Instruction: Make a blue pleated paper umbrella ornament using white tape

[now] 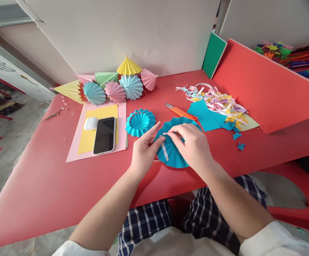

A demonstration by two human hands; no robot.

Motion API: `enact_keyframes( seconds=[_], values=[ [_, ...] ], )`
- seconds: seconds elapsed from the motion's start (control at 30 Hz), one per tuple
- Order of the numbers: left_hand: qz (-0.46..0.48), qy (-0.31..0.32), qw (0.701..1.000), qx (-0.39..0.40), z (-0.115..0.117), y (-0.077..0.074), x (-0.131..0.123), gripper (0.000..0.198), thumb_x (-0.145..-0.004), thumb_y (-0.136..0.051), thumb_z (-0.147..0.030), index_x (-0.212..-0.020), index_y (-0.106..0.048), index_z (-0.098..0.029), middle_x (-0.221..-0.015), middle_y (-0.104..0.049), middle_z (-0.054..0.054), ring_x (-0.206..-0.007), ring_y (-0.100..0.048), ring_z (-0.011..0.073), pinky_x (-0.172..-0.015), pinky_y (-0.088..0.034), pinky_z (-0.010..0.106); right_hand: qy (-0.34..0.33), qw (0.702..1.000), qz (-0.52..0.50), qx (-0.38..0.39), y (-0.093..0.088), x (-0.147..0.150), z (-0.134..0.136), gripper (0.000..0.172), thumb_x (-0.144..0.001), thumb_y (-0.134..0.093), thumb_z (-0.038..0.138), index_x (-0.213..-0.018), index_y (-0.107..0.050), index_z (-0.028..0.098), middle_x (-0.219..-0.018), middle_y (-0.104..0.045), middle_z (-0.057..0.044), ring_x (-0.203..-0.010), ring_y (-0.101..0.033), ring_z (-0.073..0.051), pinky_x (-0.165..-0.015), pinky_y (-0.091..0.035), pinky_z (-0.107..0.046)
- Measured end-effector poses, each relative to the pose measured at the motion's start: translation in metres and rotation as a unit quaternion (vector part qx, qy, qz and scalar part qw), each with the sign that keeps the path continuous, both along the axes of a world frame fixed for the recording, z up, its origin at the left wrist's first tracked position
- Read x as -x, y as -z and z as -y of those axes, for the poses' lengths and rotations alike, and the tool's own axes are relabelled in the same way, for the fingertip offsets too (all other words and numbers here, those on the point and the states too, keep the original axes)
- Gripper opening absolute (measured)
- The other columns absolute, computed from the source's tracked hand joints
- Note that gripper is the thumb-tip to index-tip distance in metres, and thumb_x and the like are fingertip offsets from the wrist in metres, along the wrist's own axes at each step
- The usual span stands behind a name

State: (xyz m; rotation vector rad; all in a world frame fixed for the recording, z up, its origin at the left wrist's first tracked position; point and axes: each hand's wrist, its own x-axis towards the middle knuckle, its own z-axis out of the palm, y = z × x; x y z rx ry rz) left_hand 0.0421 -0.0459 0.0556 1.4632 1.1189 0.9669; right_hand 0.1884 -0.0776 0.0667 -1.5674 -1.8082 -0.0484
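A blue pleated paper disc [177,156] is between my two hands over the front part of the table. My left hand [145,151] grips its left edge, thumb on top and index finger stretched out. My right hand [193,142] is closed in a pinch on a short white strip of tape [166,133] at the disc's upper left. Another white strip [165,152] lies across the pleats below. Just left and behind is a smaller blue pleated paper piece [140,121] with a ring-like rim. My right fingers hide part of the disc.
Folded paper umbrellas [127,85] stand along the back wall. A phone [105,135] and a white case [90,123] rest on coloured sheets [74,145] at left. An orange cutter [179,111], blue paper [206,115] and paper scraps [218,101] lie behind, near a red board [266,89].
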Motion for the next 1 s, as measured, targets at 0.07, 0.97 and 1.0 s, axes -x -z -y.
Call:
enact_keyframes(
  seconds=[0.07,0.97,1.0],
  values=[
    [0.002,0.002,1.0,0.0,0.0,-0.0011,0.0001,0.051,-0.077,-0.064,-0.029,-0.126,-0.054,-0.021,-0.053,-0.05,-0.006,-0.045,-0.033,0.0039,-0.039,-0.035,0.013,0.001,1.0,0.003,0.008,-0.0004,-0.0002,-0.0004,0.017,-0.089,-0.05,0.026,-0.082,-0.062,0.017,-0.076,-0.066,-0.003,-0.077,-0.059,-0.016,-0.07,-0.043,-0.027],
    [0.005,0.006,0.999,-0.032,0.0002,0.0043,-0.0004,0.032,-0.077,-0.064,-0.033,-0.107,-0.068,-0.021,-0.07,-0.065,-0.002,-0.054,-0.05,0.0062,-0.048,-0.047,0.015,0.017,0.997,0.076,-0.031,0.0047,0.0035,0.0001,0.021,-0.09,-0.047,0.027,-0.079,-0.062,0.017,-0.069,-0.063,-0.002,-0.071,-0.055,-0.015,-0.064,-0.039,-0.027],
    [0.009,0.011,1.0,-0.028,0.0005,0.0044,-0.0004,0.03,-0.077,-0.063,-0.033,-0.104,-0.069,-0.02,-0.069,-0.065,-0.002,-0.054,-0.05,0.0066,-0.049,-0.048,0.016,0.019,0.996,0.082,-0.035,0.005,0.0038,0.0002,0.021,-0.09,-0.047,0.027,-0.079,-0.062,0.017,-0.069,-0.062,-0.002,-0.07,-0.055,-0.015,-0.064,-0.038,-0.027]
  ],
)
